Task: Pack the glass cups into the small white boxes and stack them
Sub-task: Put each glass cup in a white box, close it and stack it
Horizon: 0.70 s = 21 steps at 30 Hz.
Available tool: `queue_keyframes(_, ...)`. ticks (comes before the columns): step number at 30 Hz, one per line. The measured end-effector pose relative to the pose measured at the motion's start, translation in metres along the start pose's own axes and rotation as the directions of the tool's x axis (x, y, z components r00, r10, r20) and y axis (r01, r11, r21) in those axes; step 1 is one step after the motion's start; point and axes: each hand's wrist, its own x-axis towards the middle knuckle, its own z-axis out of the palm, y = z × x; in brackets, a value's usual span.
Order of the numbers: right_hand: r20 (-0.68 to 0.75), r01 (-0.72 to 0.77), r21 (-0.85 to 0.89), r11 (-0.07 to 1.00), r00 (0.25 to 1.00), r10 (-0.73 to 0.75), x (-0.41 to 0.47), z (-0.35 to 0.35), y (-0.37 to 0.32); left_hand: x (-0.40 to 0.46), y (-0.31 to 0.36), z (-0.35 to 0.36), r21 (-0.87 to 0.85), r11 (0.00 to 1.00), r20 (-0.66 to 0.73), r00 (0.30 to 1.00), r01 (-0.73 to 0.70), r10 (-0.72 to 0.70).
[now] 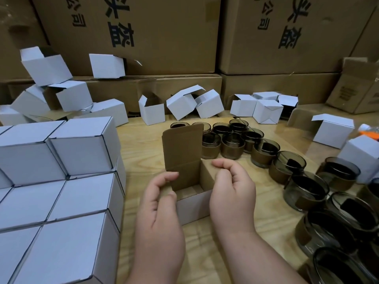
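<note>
A small white box [193, 206] stands open on the wooden table [143, 148] in front of me, its brown lid flap upright and its inside empty. My left hand [159, 203] pinches the box's left side flap between thumb and fingers. My right hand [231, 191] curls over the right wall of the box, fingertips at its rim. Several smoky glass cups [232, 147] with brown paper sleeves stand in a band from the middle to the near right [307, 191]. A stack of closed white boxes [61, 181] fills the left.
Several empty white boxes with loose flaps [151, 111] lie scattered along the back of the table and at the right [332, 130]. Large brown cartons [143, 33] form a wall behind. An orange and white object [369, 131] sits at the far right edge.
</note>
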Motion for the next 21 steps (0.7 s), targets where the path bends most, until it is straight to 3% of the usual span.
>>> queue_keyframes(4,0.021,-0.037,-0.043,0.998,0.999,0.038,0.002,0.000,0.002,0.000,0.002,0.003,-0.025,0.999,0.023,0.999,0.038,-0.037)
queue_keyframes(14,0.091,-0.074,-0.067,0.995,0.993,0.080,-0.005,0.000,-0.004,-0.002,0.005,0.001,0.130,0.991,0.058,0.998,-0.011,0.003)
queue_keyframes(21,0.194,-0.047,-0.244,0.969,0.976,0.096,-0.040,-0.022,-0.014,-0.002,0.006,-0.001,0.146,0.986,0.067,0.995,-0.084,0.075)
